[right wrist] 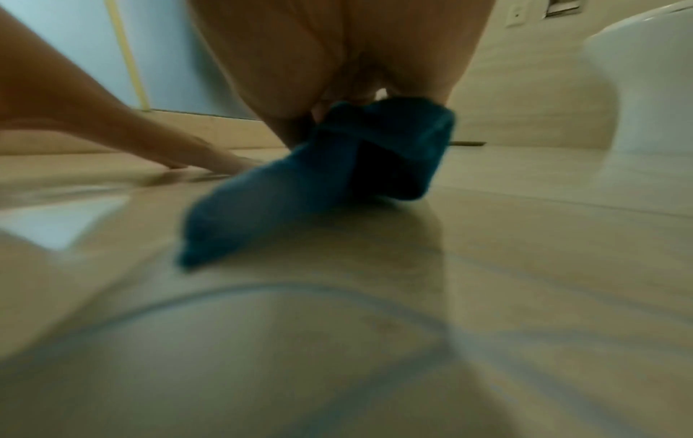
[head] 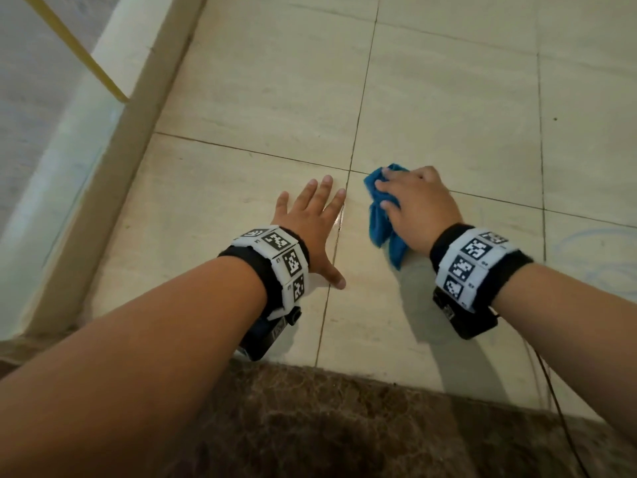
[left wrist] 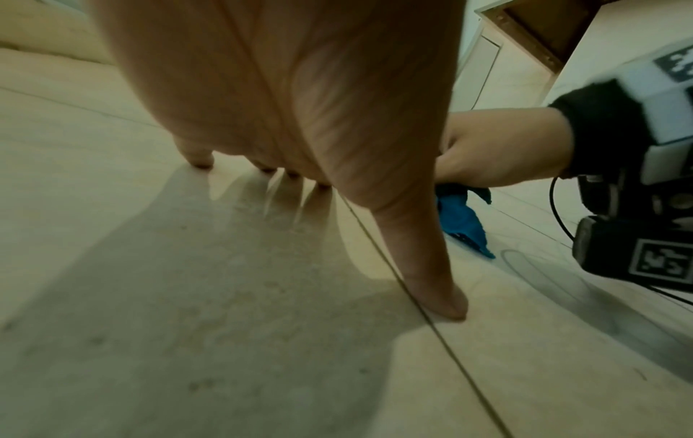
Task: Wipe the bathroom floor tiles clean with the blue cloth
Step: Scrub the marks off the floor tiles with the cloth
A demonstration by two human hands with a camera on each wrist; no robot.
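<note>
Your right hand presses the bunched blue cloth onto the floor tiles, fingers curled over it to keep it gathered. Your left hand, at the cloth's 9 o'clock across the grout line, lies flat with fingers spread, probably as a brace. Open tile runs toward 12 and 3 o'clock; the raised sill bounds 9 o'clock, the dark mat 6 o'clock.

Dark brown marble threshold, yellow-edged glass panel, white toilet near the wall.
</note>
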